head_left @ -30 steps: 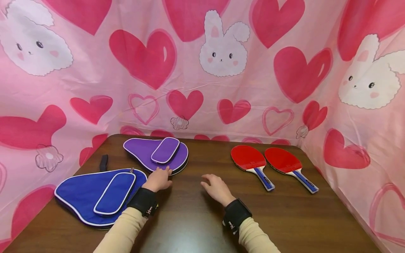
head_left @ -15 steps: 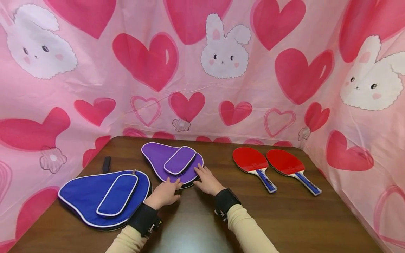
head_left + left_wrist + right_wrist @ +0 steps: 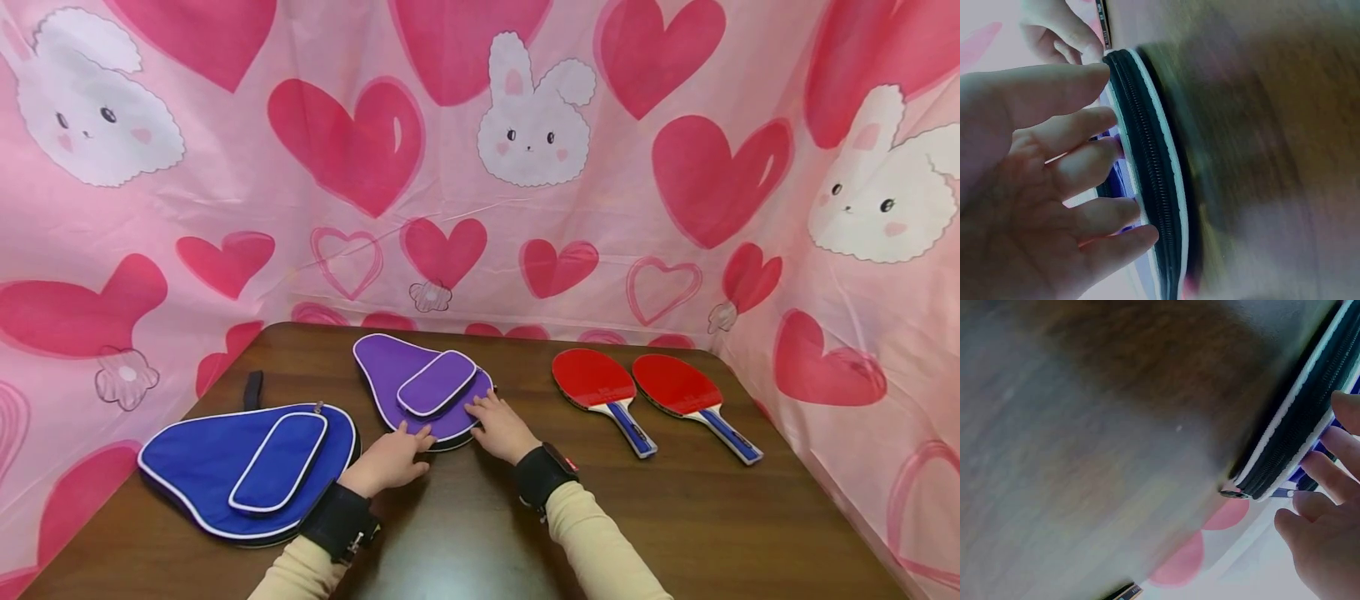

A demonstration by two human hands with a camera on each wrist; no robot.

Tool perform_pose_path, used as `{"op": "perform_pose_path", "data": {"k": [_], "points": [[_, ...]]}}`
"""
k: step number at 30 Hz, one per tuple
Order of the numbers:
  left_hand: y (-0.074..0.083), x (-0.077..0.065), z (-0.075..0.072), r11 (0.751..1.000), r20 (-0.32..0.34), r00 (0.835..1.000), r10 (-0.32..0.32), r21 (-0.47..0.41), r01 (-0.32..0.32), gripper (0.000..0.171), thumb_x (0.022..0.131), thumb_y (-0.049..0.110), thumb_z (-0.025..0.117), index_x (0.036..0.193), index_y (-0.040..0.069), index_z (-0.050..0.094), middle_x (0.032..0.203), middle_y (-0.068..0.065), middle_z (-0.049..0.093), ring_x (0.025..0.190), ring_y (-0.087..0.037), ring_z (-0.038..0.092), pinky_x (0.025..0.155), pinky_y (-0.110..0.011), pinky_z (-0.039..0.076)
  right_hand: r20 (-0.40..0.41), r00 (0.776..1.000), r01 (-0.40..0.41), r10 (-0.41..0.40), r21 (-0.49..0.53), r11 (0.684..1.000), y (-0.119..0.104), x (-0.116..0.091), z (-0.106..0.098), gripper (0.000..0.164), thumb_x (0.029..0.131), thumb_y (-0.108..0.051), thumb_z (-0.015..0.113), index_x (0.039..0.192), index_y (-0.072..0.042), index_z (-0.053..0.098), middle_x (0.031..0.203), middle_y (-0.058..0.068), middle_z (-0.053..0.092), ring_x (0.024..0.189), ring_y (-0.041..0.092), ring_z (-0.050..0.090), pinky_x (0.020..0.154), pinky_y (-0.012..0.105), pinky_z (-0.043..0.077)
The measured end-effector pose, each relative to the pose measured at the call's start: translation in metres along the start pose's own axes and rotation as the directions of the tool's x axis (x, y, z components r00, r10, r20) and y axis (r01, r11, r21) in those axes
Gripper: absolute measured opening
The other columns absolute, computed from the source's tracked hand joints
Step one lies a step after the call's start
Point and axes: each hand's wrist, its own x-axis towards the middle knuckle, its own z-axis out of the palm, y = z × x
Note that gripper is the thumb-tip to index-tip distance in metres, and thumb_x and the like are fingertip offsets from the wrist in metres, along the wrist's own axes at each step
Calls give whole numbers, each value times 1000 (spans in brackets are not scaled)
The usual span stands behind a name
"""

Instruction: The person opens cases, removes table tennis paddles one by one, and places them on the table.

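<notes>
A purple table tennis paddle case (image 3: 390,375) with white piping and a raised front pocket lies flat on the table, its narrow end towards the back left. At its near edge, my left hand (image 3: 390,462) rests extended fingertips on the cover. Those fingers (image 3: 1085,169) reach over the rim in the left wrist view, beside the black zipper (image 3: 1147,144). On the case's right rounded edge lie the outstretched fingers of my right hand (image 3: 504,429). The right wrist view has this hand's fingers (image 3: 1332,475) at the rim, with the zipper pull (image 3: 1234,494) nearby.
A larger blue paddle case (image 3: 202,458) lies to the left, with a black strap (image 3: 253,390) behind it. On the right, two red paddles lie side by side, a left paddle (image 3: 592,377) and a right paddle (image 3: 675,383). A pink heart-print curtain (image 3: 450,192) surrounds the brown table (image 3: 465,533).
The purple case has slid right and turned slightly, away from the blue case. My right hand has come onto its right edge; the left hand has moved slightly right with it.
</notes>
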Motion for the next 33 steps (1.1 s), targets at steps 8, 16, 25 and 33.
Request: {"op": "perform_pose_path", "data": {"k": [8,16,25,33], "points": [[-2,1,5,997,-40,998,52,-46,-54,37,86,1,66,121,-11,62,132,-27,54,124,-61,36,97,-62,37,-30,999,27,-28,-46,999,-2,-13,-4,30,90,-8,67,116,5,66,107,16,61,106,31,57,98,42,43],[-8,5,9,982,-60,987,146,-109,-152,35,86,-3,61,120,-7,65,131,-25,56,124,-59,37,96,-62,38,-88,996,-42,35,-81,996,-6,-35,-4,24,87,-13,71,107,0,69,87,6,54,72,22,60,66,35,50],[-6,5,11,974,-93,980,174,-129,-186,30,85,-5,58,111,0,70,125,-22,61,123,-55,43,94,-61,41,-235,972,-69,16,-222,973,-21,-59,-3,17,81,-16,76,92,-3,72,76,5,52,54,20,54,48,32,45],[-5,6,14,956,-77,979,190,-211,-202,30,86,-6,55,110,-1,71,128,-22,60,127,-52,40,98,-60,37,-233,971,-122,55,-280,952,-30,-74,-6,16,82,-21,76,86,-5,71,74,6,55,55,23,57,51,38,46]]}}
